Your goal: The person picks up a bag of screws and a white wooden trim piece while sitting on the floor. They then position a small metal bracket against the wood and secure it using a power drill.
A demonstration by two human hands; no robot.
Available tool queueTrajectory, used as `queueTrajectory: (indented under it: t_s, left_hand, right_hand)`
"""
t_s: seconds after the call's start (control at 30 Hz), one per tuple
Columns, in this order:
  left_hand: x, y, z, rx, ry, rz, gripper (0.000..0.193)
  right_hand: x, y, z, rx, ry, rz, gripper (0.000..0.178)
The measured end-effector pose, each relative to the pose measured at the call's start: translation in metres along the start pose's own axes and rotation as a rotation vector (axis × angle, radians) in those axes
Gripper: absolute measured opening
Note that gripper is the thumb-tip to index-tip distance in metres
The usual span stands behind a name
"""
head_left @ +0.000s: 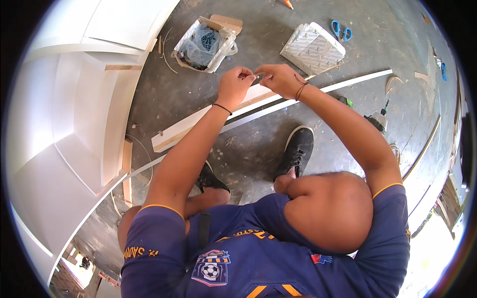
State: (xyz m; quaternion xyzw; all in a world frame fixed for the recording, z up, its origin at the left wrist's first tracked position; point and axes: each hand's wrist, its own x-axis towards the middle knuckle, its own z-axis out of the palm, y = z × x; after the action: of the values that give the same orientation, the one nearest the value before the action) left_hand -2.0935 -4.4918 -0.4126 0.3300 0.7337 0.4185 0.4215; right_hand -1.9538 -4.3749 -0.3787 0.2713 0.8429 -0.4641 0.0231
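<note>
Above the grey concrete floor, I see both hands raised and brought together, fingertips nearly meeting. My left hand is pinched shut on a small thin object, too tiny for me to tell what it is, and my right hand closes on the same piece from the other side. Just beneath the hands a long white strip of wood lies slanted across the floor, with a thinner white moulding running beside it. Beyond the left hand sits an open cardboard box lined with clear plastic and holding dark small parts. Near it, beyond the right hand, lies a white patterned packet, and blue-handled scissors rest further out. White cabinet panels stand at my left.
</note>
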Motion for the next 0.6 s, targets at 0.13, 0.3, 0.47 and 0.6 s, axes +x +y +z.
queueTrajectory:
  t_s: [0.13,0.3,0.47,0.6]
  left_hand:
    - [-0.007,-0.003,0.008,0.007,-0.103,0.046,0.02]
    - [0.003,-0.026,0.014,-0.175,-0.134,-0.039,0.03]
    - [-0.007,-0.041,0.012,0.625,-0.115,0.19,0.052]
    - [-0.01,-0.039,0.012,0.729,-0.204,0.168,0.057]
  right_hand:
    - [0.003,0.017,0.013,0.189,0.11,0.098,0.021]
    - [0.006,0.04,0.017,0.285,0.15,0.167,0.02]
    - [0.0,0.049,0.015,0.47,0.153,0.271,0.02]
    - [-0.002,0.061,0.019,0.21,0.242,0.11,0.019]
